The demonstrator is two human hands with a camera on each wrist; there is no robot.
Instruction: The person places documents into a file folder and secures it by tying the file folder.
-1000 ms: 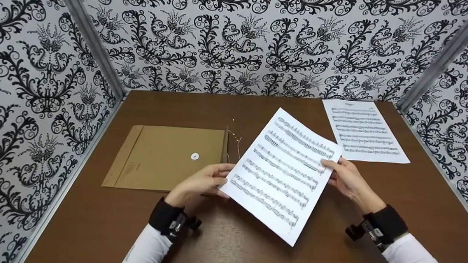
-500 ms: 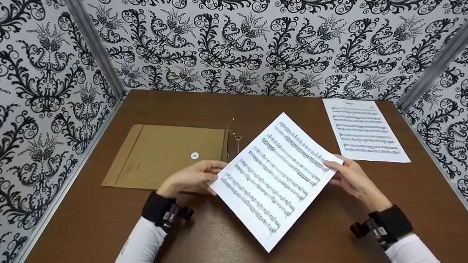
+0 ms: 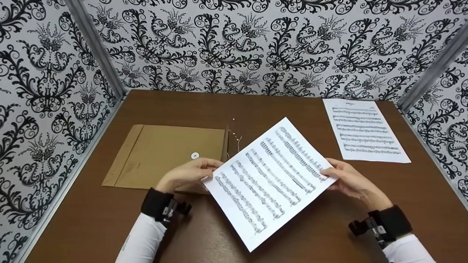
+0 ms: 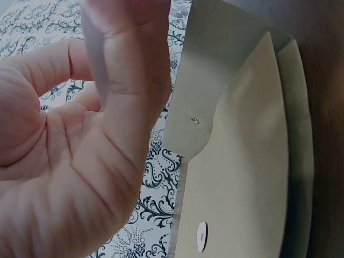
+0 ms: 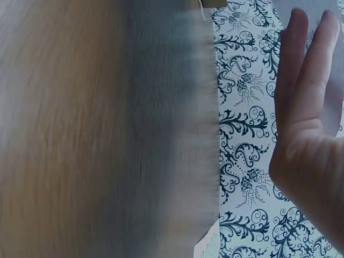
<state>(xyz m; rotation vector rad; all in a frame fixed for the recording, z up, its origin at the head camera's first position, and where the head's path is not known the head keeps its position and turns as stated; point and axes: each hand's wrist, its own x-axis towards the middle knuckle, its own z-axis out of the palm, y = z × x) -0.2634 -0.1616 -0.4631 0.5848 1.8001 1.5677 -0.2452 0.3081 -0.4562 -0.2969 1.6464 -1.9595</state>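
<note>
A sheet of printed music (image 3: pixel 269 183) is held tilted above the table between both hands, its printed side facing up. My left hand (image 3: pixel 187 172) pinches its left corner, and my right hand (image 3: pixel 351 180) grips the corner at the right with the thumb on top. In the right wrist view, fingers of the right hand (image 5: pixel 312 91) lie against the back of the sheet. Left of the sheet lies a brown envelope (image 3: pixel 171 145) with a white button (image 3: pixel 195 155). The left wrist view shows the envelope's open flap (image 4: pixel 199 91) beyond the left hand (image 4: pixel 91 129).
Another page of sheet music (image 3: pixel 366 130) lies flat at the back right of the brown table (image 3: pixel 180 110). A thin string (image 3: pixel 239 144) trails from the envelope's right edge. Patterned walls (image 3: pixel 245 42) enclose the back and sides.
The held sheet has turned clockwise, its lower corner swinging left. My left hand has shifted left and slightly up; the right hand has dropped slightly. Envelope and other page stay put.
</note>
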